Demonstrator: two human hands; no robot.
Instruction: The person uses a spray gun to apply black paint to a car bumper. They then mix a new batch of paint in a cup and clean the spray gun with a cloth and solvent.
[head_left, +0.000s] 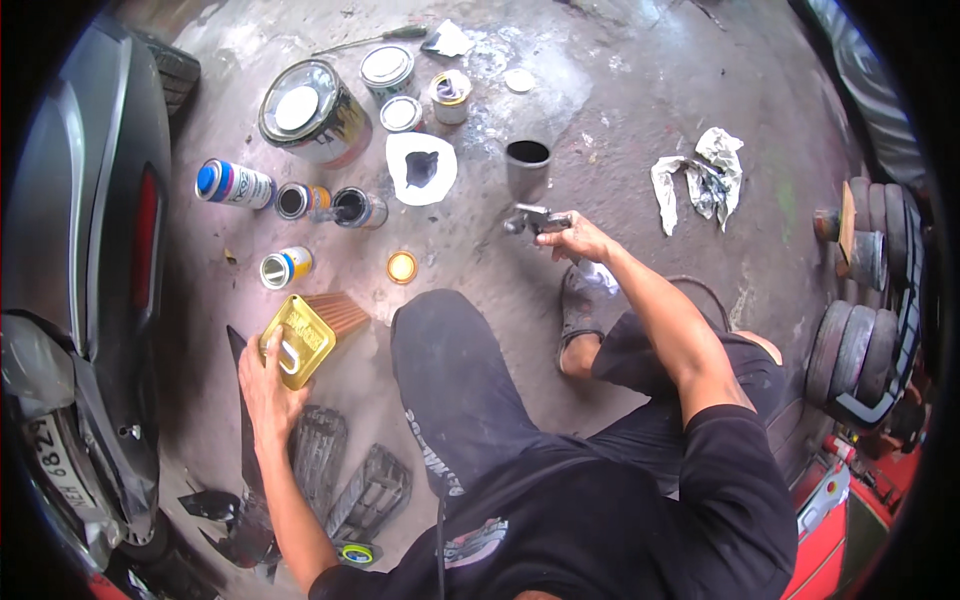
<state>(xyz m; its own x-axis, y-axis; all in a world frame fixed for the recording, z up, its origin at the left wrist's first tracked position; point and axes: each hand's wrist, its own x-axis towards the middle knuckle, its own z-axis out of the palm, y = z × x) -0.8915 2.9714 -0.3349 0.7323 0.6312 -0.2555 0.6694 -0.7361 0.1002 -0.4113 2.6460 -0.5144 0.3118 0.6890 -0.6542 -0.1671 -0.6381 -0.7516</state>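
Note:
My right hand point(578, 238) is closed around a spray gun point(535, 217), held above the floor. Its grey cup point(528, 178) points up with no lid on, and dark inside. My left hand point(270, 385) grips a rectangular tin point(312, 335) with a gold top and a brown side. The tin is tilted, and the thumb and fingers lie along its top and edges. Beyond it stands a small open can point(286, 268) with a yellow and blue label. A round gold lid point(402, 267) lies to its right.
Several paint cans surround a large tin point(318, 125) farther off. White paper point(436, 185) holds a dark smear. Crumpled paper point(705, 180) lies at right, near stacked tyres point(850, 345). A grey car point(100, 200) borders the left. Black plastic parts point(370, 490) lie by my left arm.

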